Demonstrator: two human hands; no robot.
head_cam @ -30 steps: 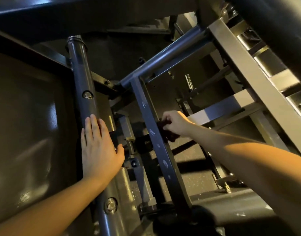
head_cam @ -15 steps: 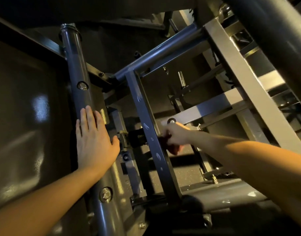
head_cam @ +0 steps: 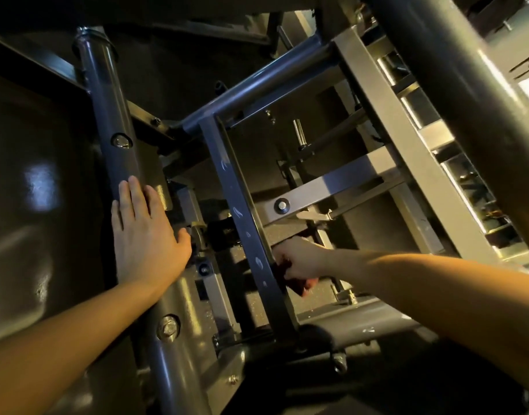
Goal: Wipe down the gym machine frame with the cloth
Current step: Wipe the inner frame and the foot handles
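The right hand [head_cam: 299, 260] is clenched around a cloth [head_cam: 303, 285] and holds it against the right edge of a flat, slanted bar [head_cam: 242, 202] of the gym machine frame [head_cam: 380, 97], low on the bar's length. Only a bunched corner of the cloth pokes out below the fingers; it looks dark red, though the dim light makes the colour hard to judge. Several pale smears show on the bar's face above and beside the hand.

The left hand [head_cam: 146, 232] lies flat, fingers straight and close together, on a thick round post [head_cam: 107, 103] to the left of the bar, with the thumb spread out to the right. It grasps nothing. 2 bolts [head_cam: 121, 141] sit in the post, 1 above the fingertips and 1 below the wrist.

A glossy dark panel [head_cam: 32, 190] fills the left side. To the right of the bar, a square cross brace [head_cam: 347, 181] ends at 1 bolt head [head_cam: 281, 206] just above the right hand. A speckled floor [head_cam: 317, 298] shows beneath the cloth.
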